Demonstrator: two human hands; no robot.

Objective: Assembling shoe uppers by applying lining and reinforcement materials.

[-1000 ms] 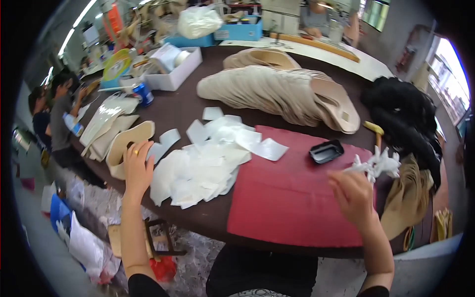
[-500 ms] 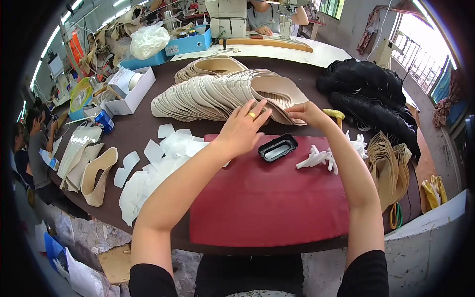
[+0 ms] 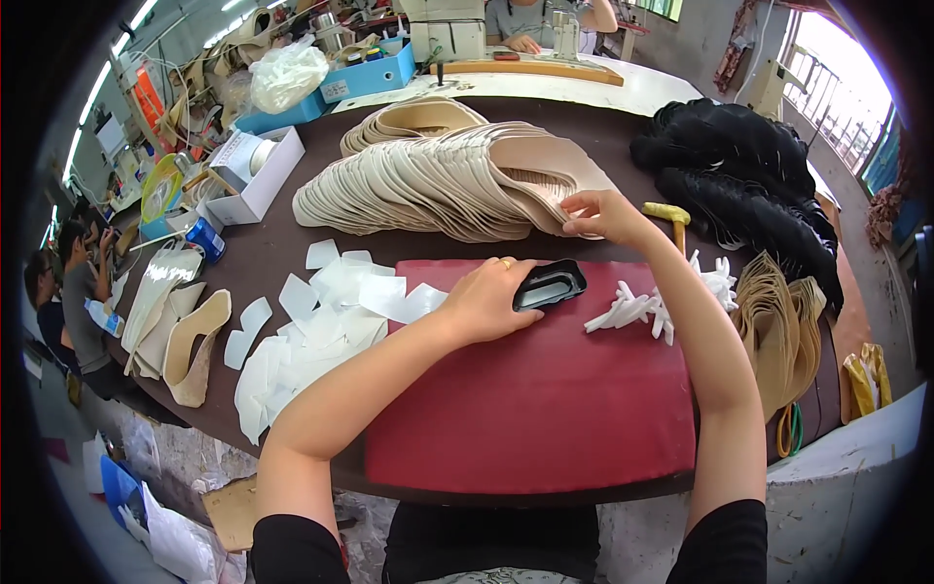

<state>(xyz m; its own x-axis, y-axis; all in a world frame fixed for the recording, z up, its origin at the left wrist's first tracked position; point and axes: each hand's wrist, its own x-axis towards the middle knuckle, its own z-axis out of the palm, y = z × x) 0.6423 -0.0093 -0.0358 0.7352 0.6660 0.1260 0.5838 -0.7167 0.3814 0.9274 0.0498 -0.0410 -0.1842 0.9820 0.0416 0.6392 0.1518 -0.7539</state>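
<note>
My left hand (image 3: 489,300) is closed round the left end of a small black container (image 3: 551,286) with a pale inside, thumb along its near side; some of its fingers are hidden. The container is at the far part of a dark red sheet (image 3: 530,409). Farther off, my right hand (image 3: 605,216) pinches the right lower edge of a beige curved piece (image 3: 569,161), which looks like a shoe upper. This piece stands at the right end of a long row of nested beige pieces (image 3: 409,190).
White thin cut pieces (image 3: 311,341) lie left of the sheet. White finger-like bits (image 3: 628,307) rest at its right, near a yellow-headed hammer (image 3: 671,216). Black pieces (image 3: 725,146) and tan pieces (image 3: 773,321) are piled right. A can (image 3: 205,239) stands left; another person's hand (image 3: 526,45) is beyond.
My left hand has come down from the beige row toward me and taken hold of the black container. The right hand stays at the edge of the beige piece.
</note>
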